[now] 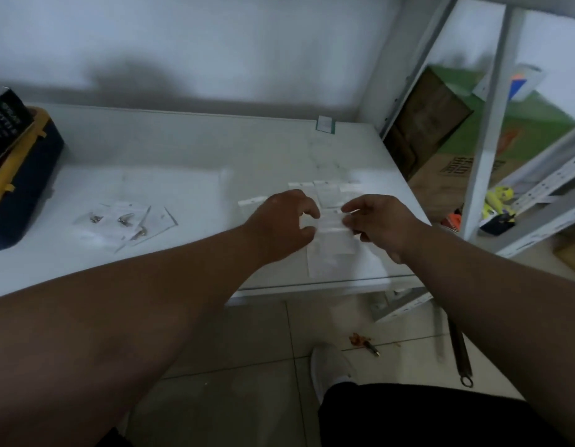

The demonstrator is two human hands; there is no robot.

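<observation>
Centrally, a small clear bag [332,222] is held just above the surface [189,150], near its front right corner, between two hands. Right hand [381,222]: forefinger and thumb pinch the bag's right edge. Left hand [281,222]: fingers curled toward the left edge, as if to part the mouth; blur hides whether they grip, so contact cannot be told. Holding the bag by both edges would, by judgement, stretch it taut for opening or sealing. Behind the hands lie flat empty bags [326,185], about four white strips countable, laid side by side, presumably as stock within reach. Well apart, to the left, lie filled bags [125,221]; three show small metal parts, probably set aside as finished. One toolbox [25,188] stands at the far left edge, with one black box [5,121] upon it.
</observation>
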